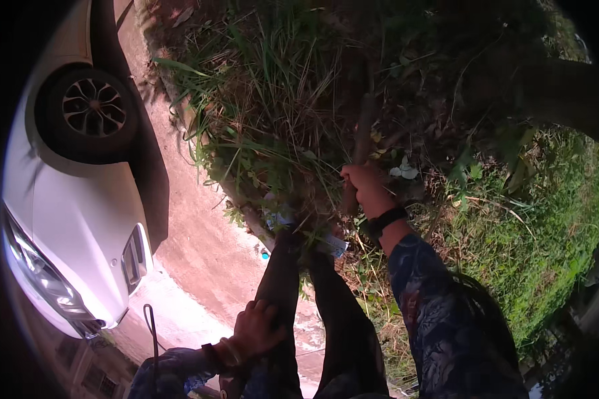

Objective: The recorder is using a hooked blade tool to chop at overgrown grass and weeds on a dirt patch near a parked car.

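My right hand (367, 182) is closed around a thick brown wooden handle (365, 127), with a dark band on its wrist. The handle stretches away from me into shaded grass and leaves, and its far end is too dark to make out. Tall grass (284, 95) grows to the left of the handle. Below, my left hand (259, 326) rests on my dark trouser leg (279, 279) and holds nothing. A bracelet circles that wrist.
A white car (80, 199) stands on the concrete pavement (194, 219) at left. A curb (252, 219) borders the weeds. Sunlit grass (554, 239) spreads on the right, and a dark trunk-like shape (564, 99) juts in above it. Near my feet lies a blue bottle cap (265, 255).
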The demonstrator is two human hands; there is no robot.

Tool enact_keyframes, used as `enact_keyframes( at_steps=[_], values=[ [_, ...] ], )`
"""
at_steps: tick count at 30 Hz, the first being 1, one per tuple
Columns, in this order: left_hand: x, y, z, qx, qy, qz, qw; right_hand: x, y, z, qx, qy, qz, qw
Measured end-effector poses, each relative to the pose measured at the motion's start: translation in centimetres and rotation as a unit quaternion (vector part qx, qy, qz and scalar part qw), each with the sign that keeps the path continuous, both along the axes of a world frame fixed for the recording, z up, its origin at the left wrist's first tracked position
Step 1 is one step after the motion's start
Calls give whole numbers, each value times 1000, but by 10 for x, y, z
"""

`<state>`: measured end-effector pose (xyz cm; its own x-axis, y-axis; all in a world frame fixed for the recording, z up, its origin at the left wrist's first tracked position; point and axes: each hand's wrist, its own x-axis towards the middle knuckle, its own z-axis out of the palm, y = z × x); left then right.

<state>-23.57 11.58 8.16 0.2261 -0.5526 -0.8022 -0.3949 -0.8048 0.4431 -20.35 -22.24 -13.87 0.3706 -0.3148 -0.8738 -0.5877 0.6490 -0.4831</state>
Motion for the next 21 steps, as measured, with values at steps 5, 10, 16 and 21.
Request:
enact_keyframes(
  at_steps=[5,10,16,21],
  values=[
    [2,-18,-3,27,25,-29,999,-36,-30,31,204,-67,-122,969],
    [4,-10,0,3,10,-20,1000,-68,-50,81,-68,32,48,996],
    [9,-10,-1,21,14,-30,999,-7,-125,169,-330,-218,-109,912],
    [18,-6,-4,50,16,-38,998,26,-137,76,-406,-323,-163,839]
  ],
)
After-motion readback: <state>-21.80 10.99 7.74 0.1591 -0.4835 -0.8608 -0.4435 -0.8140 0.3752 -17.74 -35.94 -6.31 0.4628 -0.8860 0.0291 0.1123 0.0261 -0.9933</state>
